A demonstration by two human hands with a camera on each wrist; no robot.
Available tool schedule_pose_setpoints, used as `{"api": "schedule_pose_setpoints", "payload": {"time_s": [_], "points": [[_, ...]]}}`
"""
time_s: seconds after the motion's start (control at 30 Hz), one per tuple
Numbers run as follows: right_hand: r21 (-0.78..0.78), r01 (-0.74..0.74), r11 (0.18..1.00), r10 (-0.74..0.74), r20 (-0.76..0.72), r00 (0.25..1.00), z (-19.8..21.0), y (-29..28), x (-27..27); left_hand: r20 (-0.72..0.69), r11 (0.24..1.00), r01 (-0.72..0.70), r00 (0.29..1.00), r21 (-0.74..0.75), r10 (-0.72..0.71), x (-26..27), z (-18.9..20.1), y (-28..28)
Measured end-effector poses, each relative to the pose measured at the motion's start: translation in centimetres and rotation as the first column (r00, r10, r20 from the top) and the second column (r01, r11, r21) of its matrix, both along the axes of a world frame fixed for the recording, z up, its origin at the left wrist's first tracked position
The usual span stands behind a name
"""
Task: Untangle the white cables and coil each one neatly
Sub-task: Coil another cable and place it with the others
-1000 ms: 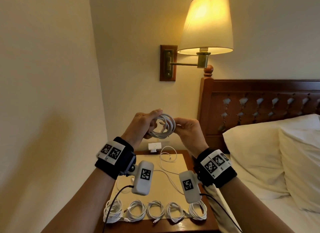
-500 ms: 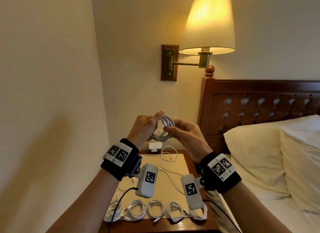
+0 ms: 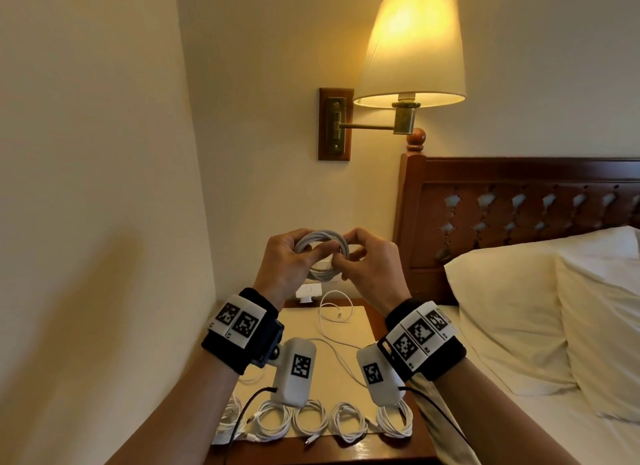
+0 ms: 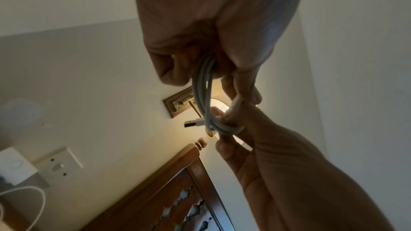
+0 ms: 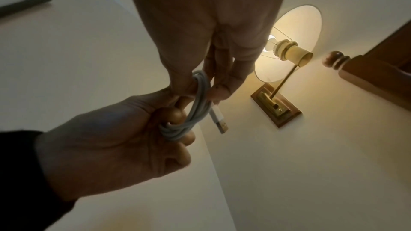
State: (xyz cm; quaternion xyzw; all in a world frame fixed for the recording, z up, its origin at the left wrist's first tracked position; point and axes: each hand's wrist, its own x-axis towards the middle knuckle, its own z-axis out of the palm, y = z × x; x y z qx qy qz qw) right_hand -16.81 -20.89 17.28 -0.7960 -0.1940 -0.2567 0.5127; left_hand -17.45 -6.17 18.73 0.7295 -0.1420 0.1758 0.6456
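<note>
Coil [image 3: 322,253] now rounder, between both hands

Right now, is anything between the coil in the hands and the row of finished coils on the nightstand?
Nothing solid. The coiled cable is gripped by the left hand and right hand above the nightstand; only a loose cable lies before the finished coils.

The two white wrist cameras [image 3: 295,374] cover parts of the row of coiled white cables [image 3: 311,419] on the brown wooden bench [image 3: 363,452]. The white fabric pillow [image 3: 602,319] runs off the frame's right edge.
</note>
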Motion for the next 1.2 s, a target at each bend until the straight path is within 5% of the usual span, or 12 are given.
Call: {"api": "schedule_pose_setpoints", "payload": {"time_s": [0.3,0.53,0.77,1.07,1.2], "points": [[-0.203,0.044,0.978,-0.026,0.087,0.996,-0.2,-0.1,1.0,0.008,0.999,-0.045,0.999,-0.018,0.045,0.3,-0.4,-0.5],[-0.071,-0.259,0.963,0.254,-0.076,0.964,0.4,-0.7,0.8,-0.073,0.994,-0.012,0.997,-0.104,0.005,0.4,-0.2,0.3],[0.163,-0.541,0.825,0.564,-0.293,0.772,-0.1,-2.9,1.0,-0.173,0.985,0.029,0.983,-0.168,-0.058,-0.1,-0.1,1.1],[0.003,-0.402,0.916,0.388,-0.269,0.882,0.0,-2.4,0.6,-0.162,0.989,0.014,0.986,-0.149,-0.038,0.6,-1.1,0.5],[0.054,-0.278,0.959,0.283,-0.205,0.937,-0.5,-1.1,0.2,-0.188,0.986,-0.018,0.982,-0.165,-0.014,0.7,-1.0,0.2]]}}
